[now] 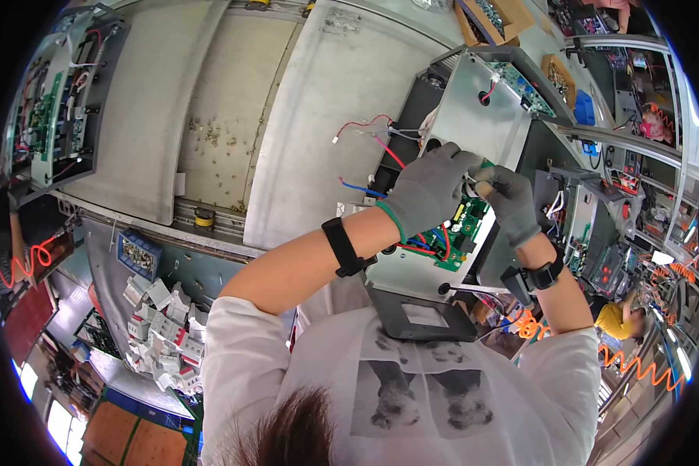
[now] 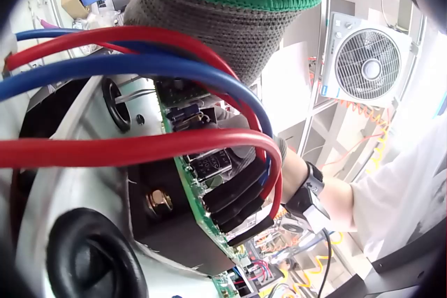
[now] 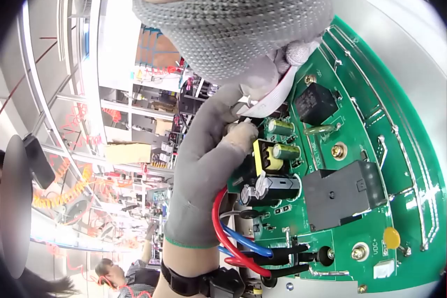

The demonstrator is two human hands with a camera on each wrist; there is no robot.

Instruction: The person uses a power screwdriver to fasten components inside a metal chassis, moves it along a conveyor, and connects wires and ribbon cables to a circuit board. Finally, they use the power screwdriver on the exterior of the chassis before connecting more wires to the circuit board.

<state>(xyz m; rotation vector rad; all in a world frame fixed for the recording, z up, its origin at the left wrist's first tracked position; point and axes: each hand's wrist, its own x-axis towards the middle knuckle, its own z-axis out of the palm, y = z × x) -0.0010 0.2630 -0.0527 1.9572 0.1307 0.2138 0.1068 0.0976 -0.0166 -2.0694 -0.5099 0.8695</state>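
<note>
Both hands wear grey knitted gloves and meet over a green circuit board [image 1: 466, 221] in a metal housing [image 1: 474, 116]. Between the hands is a pale flat ribbon cable [image 3: 276, 99] with a reddish edge. My right hand [image 1: 509, 203] pinches it, fingertips at its upper end in the right wrist view. At the cable's other end, the curled fingers of my left hand [image 1: 435, 185] grip it; the thumb lies lower, near a yellow transformer [image 3: 269, 158]. Thick red wires [image 2: 140, 150] and a blue wire [image 2: 126, 66] loop from the board past my left wrist.
Loose wires [image 1: 377, 133] stick out left of the housing. A black frame [image 1: 423, 314] stands at its near edge, against the person's shirt. Another open unit [image 1: 58, 101] is at far left. A blue bin [image 1: 138, 255] and piled white parts [image 1: 167, 334] lie lower left.
</note>
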